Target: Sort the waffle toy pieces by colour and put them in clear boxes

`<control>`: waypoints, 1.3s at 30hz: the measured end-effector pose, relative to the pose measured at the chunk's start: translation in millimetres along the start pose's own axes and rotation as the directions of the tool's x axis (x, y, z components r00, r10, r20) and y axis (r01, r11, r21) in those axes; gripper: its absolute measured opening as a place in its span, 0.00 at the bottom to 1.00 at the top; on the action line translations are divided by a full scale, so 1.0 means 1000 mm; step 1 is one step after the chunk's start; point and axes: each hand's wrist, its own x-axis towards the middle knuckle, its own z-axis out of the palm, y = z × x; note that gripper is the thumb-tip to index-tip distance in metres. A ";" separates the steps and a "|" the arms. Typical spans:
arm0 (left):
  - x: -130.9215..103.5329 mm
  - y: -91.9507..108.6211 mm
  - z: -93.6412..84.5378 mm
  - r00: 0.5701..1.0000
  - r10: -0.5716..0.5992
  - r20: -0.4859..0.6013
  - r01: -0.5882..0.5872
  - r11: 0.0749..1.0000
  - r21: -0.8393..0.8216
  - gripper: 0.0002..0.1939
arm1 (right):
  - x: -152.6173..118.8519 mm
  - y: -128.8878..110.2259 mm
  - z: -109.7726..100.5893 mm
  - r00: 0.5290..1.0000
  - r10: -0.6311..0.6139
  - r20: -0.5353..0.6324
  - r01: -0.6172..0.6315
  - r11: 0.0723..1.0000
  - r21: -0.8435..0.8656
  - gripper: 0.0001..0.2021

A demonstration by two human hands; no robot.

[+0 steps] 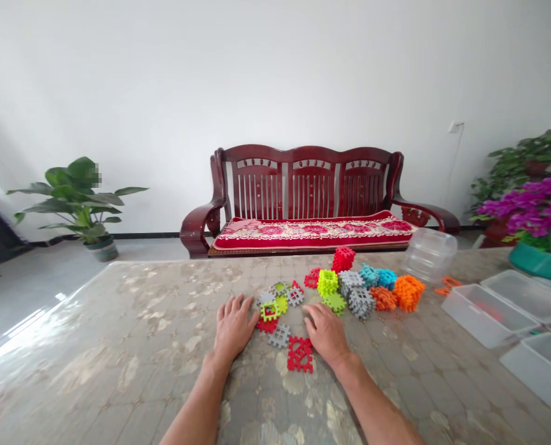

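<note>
Head view: one tile pile (pixel 281 304) lies on the table (pixel 118 358), its overlapping tiles not reliably countable. Right of the pile: two orange stacks (pixel 409 292), two blue stacks (pixel 387 278), two grey stacks (pixel 361 301). Left hand (pixel 233 324), at the pile's left edge: fingers extended, slightly spread, empty. Right hand (pixel 327 332), at the pile's right: fingers loosely bent, grasping nothing visible; contact underneath cannot be determined.

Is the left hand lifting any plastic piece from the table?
No, the left hand rests palm-down on the table, beside the scattered pieces.
</note>
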 end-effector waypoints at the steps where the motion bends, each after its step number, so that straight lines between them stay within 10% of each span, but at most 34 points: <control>1: 0.000 0.001 0.000 0.999 0.040 0.014 -0.039 0.999 -0.018 0.24 | 0.000 -0.001 0.000 1.000 -0.010 0.002 0.010 1.000 0.012 0.14; 11: -0.003 0.007 -0.005 0.953 0.294 0.068 -0.279 0.945 -0.172 0.23 | 0.001 -0.024 0.001 0.996 -0.092 -0.007 0.091 0.971 0.221 0.19; 20: -0.003 0.017 -0.003 0.955 0.292 0.055 -0.271 0.931 -0.243 0.23 | 0.007 -0.037 0.009 1.000 -0.025 0.005 0.023 0.972 0.233 0.17; 29: 0.002 0.008 0.003 0.957 0.290 -0.007 -0.274 0.898 -0.343 0.18 | 0.011 -0.021 0.017 0.992 0.055 -0.117 -0.006 0.924 0.384 0.09; 39: 0.005 0.004 0.006 0.951 0.307 -0.034 -0.296 0.873 -0.387 0.16 | 0.006 0.018 0.020 0.968 0.084 -0.237 -0.018 0.963 0.269 0.29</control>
